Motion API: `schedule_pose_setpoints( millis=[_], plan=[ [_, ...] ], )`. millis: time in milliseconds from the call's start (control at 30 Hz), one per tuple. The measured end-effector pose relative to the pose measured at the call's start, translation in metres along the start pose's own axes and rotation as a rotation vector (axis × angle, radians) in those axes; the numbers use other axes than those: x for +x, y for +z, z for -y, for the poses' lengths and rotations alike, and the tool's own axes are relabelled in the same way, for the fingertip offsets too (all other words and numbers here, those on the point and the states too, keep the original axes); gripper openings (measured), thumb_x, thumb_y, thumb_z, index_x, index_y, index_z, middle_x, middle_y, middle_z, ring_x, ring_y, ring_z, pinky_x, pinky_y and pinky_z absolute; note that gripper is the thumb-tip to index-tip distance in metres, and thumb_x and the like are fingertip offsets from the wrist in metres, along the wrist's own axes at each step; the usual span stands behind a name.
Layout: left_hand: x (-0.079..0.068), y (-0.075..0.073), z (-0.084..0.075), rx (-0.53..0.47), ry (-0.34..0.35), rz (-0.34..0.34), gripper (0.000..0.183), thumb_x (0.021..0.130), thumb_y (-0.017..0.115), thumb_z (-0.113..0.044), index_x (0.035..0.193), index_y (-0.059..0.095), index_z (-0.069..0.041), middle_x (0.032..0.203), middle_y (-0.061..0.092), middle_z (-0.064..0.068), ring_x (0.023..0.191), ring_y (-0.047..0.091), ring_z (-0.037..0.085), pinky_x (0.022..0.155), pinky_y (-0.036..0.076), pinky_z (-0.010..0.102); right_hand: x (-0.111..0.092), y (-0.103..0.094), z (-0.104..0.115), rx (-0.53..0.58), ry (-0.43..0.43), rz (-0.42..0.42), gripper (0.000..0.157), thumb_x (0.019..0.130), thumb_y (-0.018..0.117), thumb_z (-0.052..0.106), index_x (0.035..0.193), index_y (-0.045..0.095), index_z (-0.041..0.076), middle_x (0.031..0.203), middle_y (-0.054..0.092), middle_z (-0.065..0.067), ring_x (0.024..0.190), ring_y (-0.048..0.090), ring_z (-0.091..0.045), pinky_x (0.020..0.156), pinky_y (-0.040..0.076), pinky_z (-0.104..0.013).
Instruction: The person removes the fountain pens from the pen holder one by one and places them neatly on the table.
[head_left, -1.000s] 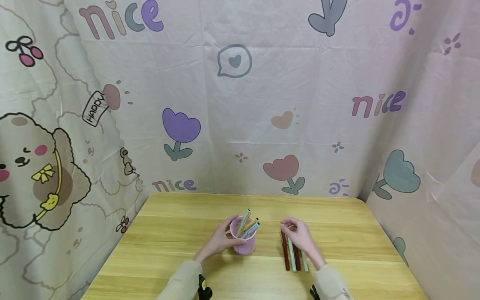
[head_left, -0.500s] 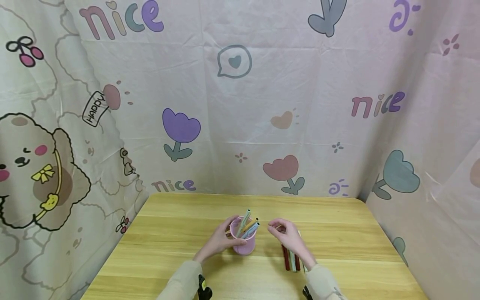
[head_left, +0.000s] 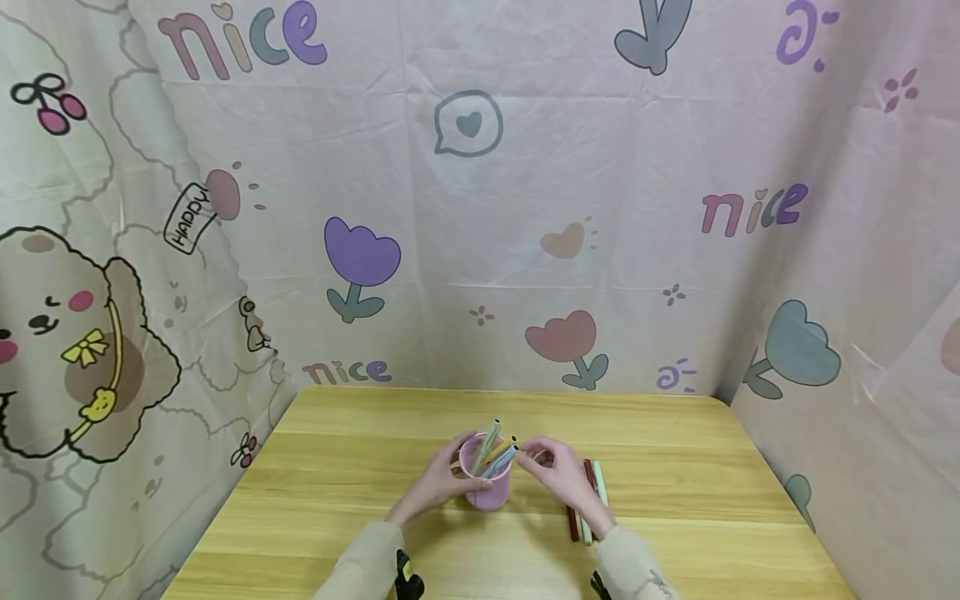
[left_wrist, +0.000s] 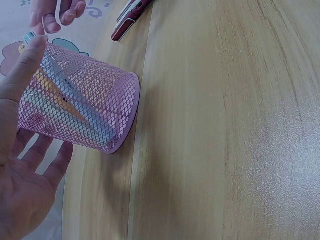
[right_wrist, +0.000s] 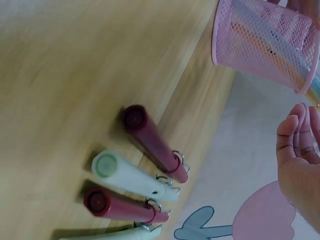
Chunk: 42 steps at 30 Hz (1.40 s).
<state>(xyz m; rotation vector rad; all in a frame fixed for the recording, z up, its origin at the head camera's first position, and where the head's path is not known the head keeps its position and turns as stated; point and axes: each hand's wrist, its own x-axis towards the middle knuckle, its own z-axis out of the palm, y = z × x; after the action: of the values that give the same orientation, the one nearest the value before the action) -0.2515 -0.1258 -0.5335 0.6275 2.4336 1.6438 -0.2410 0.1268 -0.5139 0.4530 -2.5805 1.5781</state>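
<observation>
A pink mesh pen holder (head_left: 489, 496) stands on the table, with several pens, among them a green pen (head_left: 487, 443) and a light blue pen (head_left: 501, 461), leaning out of its top. My left hand (head_left: 442, 479) grips the holder near its rim, thumb on the near side and fingers round the far side. Just right of the rim is my right hand (head_left: 557, 468), its fingertips right at the top end of the blue pen. Through the mesh in the left wrist view, blue and orange pens (left_wrist: 62, 97) show inside.
Right of the holder, dark red pens (right_wrist: 155, 145) and pale green pens (right_wrist: 132, 175) lie side by side on the wooden table (head_left: 337, 433), partly hidden by the right forearm in the head view. A printed cloth (head_left: 480, 208) hangs behind the table.
My right hand has moved left from above the loose pens to the pen holder's rim. The left hand and the holder have stayed in place.
</observation>
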Motion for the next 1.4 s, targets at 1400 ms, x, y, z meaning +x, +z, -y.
schedule_pose_setpoints(
  millis=[1400],
  plan=[
    [-0.001, -0.001, -0.002, 0.003, 0.015, 0.001, 0.101, 0.081, 0.085, -0.031, 0.156, 0.027, 0.003, 0.151, 0.046, 0.026, 0.133, 0.052, 0.045, 0.109, 0.050, 0.056, 0.006, 0.020, 0.007, -0.007, 0.015, -0.080, 0.013, 0.087, 0.078, 0.021, 0.088, 0.070, 0.011, 0.076, 0.067, -0.002, 0.061, 0.055, -0.003, 0.053, 0.049, -0.016]
  ],
)
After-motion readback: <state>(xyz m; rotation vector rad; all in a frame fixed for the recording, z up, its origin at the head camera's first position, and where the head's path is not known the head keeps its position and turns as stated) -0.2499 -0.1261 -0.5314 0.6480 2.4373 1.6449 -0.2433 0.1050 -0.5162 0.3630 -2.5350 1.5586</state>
